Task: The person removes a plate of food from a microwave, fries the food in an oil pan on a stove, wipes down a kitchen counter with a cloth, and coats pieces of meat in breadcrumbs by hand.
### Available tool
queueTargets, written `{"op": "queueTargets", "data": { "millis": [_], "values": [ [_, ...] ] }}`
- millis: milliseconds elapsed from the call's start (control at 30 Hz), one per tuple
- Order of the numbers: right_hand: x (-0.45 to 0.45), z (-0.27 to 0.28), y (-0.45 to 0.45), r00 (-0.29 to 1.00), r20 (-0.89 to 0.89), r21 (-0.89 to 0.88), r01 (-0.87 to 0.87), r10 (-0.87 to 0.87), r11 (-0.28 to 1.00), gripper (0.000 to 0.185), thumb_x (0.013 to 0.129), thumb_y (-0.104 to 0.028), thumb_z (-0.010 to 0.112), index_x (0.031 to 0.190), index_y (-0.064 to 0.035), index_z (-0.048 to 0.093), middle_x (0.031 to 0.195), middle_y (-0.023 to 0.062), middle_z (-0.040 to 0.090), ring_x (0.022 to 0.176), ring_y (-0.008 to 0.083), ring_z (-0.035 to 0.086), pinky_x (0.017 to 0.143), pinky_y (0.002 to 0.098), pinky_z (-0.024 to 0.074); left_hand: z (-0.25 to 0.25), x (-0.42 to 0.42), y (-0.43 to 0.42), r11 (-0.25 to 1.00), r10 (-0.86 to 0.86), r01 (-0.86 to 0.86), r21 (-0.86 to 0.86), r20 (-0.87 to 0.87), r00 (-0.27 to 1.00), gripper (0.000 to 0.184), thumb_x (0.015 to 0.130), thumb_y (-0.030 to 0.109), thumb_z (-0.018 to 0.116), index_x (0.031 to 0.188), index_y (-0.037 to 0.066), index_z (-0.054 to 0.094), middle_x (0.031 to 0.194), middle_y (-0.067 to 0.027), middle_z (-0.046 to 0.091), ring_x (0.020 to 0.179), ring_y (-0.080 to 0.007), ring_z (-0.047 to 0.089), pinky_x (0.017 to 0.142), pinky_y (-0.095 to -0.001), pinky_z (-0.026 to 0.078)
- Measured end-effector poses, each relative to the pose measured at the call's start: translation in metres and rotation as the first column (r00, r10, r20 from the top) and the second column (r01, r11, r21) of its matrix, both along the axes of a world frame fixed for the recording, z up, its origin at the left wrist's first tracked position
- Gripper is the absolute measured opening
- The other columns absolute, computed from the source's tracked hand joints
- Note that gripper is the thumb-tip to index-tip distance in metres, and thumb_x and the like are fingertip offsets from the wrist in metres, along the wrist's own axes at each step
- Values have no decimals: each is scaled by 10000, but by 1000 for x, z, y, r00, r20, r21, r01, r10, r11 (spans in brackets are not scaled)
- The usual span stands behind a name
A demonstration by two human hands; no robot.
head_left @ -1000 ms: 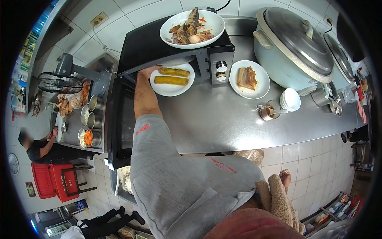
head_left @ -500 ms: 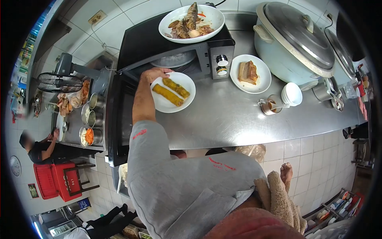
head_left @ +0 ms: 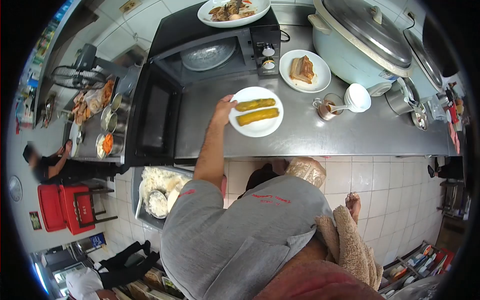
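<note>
My left hand (head_left: 225,109) grips the left rim of a white plate (head_left: 258,131), fingers closed on it. Two long yellow-brown rolls (head_left: 256,111) lie side by side on this plate, just above the steel counter. Behind my hand stands a black microwave (head_left: 165,62) with its door hanging open and a glass turntable (head_left: 210,52) inside. My right hand (head_left: 353,204) is low at my right side beside a tan towel (head_left: 347,240). Its fingers look curled; whatever they might hold is hidden.
On the steel counter (head_left: 210,142) are a plate of meat (head_left: 302,70), a cup with brown liquid (head_left: 327,110), white bowls (head_left: 358,97) and a large rice cooker (head_left: 360,45). Another plate (head_left: 235,20) sits atop the microwave. A rice tub (head_left: 137,200) and a co-worker (head_left: 55,167) are at left.
My left hand has carried the plate of rolls right, away from the microwave's opening, and turned it. The view has shifted, now showing the turntable and the tub of rice.
</note>
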State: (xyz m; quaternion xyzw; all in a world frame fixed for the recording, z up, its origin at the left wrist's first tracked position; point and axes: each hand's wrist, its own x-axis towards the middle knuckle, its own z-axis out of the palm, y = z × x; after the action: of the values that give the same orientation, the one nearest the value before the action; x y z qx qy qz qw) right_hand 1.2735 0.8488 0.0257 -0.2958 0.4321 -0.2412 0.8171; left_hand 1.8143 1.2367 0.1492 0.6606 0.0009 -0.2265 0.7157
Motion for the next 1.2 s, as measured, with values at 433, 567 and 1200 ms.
{"op": "queueTargets", "data": {
  "millis": [433, 567, 1200],
  "values": [
    [-66, -8, -29, 997, -71, 13, -3, 4, 1000, 157, 734, 18, 454, 654, -113, 419, 581, -20, 396, 544, 111, 398, 460, 202, 341, 228, -165, 94, 96, -63, -975, -203, 976, -209, 238, 714, 180, 561, 793, -45, 567, 781, -186, 548, 759, -336, 506, 718, -425, 399],
    [-98, -18, -30, 998, -58, 55, -37, 40, 998, 151, 729, 20, 446, 658, -112, 427, 581, -21, 396, 546, 111, 399, 461, 211, 342, 195, -146, 265, 210, 576, -972, -102, 816, 39, 513, 844, 430, 438, 951, -54, 571, 941, -209, 580, 859, -316, 535, 774, -424, 403],
    [-99, 20, -39, 997, -64, -48, 47, -50, 998, 164, 727, 77, 459, 704, -85, 453, 646, 0, 466, 594, 113, 461, 484, 194, 393, 125, -103, -21, 878, 227, -472, 79, 799, 556, 340, 807, 249, 596, 905, -73, 547, 790, -102, 593, 722, -140, 544, 670, -256, 428]
  ]
}}
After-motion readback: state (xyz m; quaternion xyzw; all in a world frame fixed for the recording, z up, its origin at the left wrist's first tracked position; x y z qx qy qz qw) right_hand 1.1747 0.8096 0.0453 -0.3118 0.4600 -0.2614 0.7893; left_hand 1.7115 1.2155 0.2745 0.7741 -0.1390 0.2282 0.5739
